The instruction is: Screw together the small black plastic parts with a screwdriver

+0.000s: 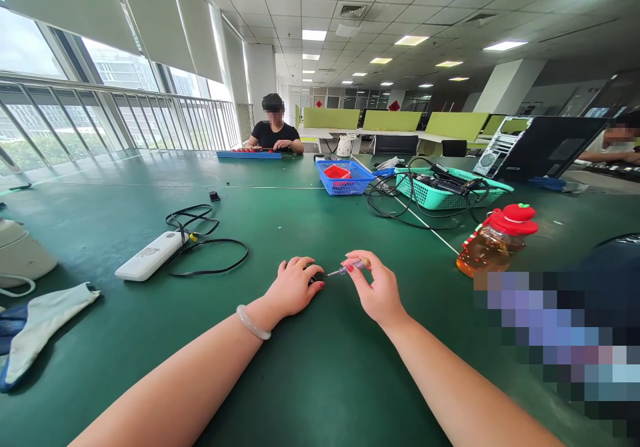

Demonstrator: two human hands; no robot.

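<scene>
My left hand [296, 286] is closed on a small black part [316, 278] at the middle of the green table [310, 380]. The fingers hide most of that part, so its kind does not show. In my right hand [379, 287] is a small screwdriver [345, 270] with a clear handle, pinched between thumb and fingers. Its thin metal shaft points left, and the tip meets or nearly meets the black part. A pale bangle circles my left wrist.
Left stand a white power strip [153, 255] with a black cord and a glove [47, 324]. Ahead are a blue basket [345, 184] and a green basket [435, 198] of cables. A red-capped bottle [493, 247] stands right. A person [275, 130] sits at the far end.
</scene>
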